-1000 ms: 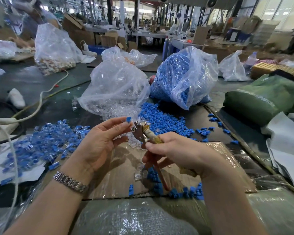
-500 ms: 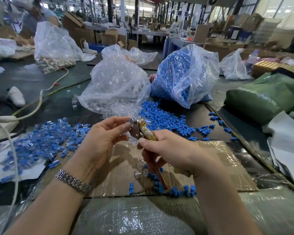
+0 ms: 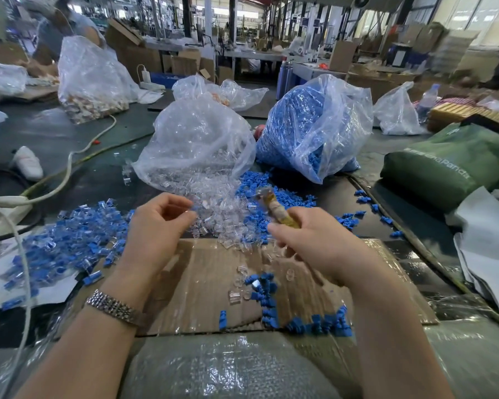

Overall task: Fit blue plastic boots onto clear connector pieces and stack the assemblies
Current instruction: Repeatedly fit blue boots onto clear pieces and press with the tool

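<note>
Blue plastic boots (image 3: 274, 194) lie spilled on the table beside a heap of clear connector pieces (image 3: 222, 208), just ahead of both hands. The left hand (image 3: 156, 228) hovers with fingers curled, thumb and forefinger pinched together; what they pinch is too small to tell. The right hand (image 3: 314, 240) grips a blurred, tape-wrapped hand tool (image 3: 277, 210). Finished assemblies (image 3: 67, 243) pile at left.
</note>
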The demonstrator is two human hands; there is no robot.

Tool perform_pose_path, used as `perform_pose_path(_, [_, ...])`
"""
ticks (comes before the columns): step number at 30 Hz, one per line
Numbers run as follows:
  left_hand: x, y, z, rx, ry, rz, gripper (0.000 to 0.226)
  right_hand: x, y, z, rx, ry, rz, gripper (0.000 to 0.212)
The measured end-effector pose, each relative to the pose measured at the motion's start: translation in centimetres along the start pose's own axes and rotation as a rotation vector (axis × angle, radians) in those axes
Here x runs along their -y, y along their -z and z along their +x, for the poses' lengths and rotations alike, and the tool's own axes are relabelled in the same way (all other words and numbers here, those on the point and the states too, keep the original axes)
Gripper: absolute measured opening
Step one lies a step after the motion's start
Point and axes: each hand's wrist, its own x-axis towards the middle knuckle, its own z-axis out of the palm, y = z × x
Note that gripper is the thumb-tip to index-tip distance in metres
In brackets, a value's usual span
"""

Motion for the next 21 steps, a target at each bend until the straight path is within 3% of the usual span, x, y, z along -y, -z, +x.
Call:
perform_pose_path(3, [0.4,0.8,0.1,-0.211,-0.037,0.454,0.015,-2.0,0.5,0.8,-0.188,-0.159,-0.304,0.018])
perform_pose_path(7, [0.2,1.0,-0.2,-0.244,-0.022,0.704,0.015,-3.9,-0.3,1.4,-0.202,-0.357,-0.451,0.021])
perform_pose_path(11, [-0.5,0.1,-0.6,-0.042,-0.163,0.507,0.015,-3.9,-1.2,1.6,-0.158,-0.383,-0.499,0.032])
perform_pose_path(17, [-1.1,-0.5,-1.6,0.37,-0.196,0.311,0.017,-3.6,-1.8,1.5,-0.218,-0.327,-0.584,0.064])
perform_pose_path(19, [-1.1,-0.4,-1.6,0.463,-0.181,0.262,0.015,-3.0,-1.6,1.4,-0.268,-0.253,-0.537,0.057])
perform_pose_path(21, [-1.1,-0.4,-1.6,0.544,-0.184,0.231,0.016,-2.6,-1.4,1.1,-0.28,-0.099,-0.45,0.029])
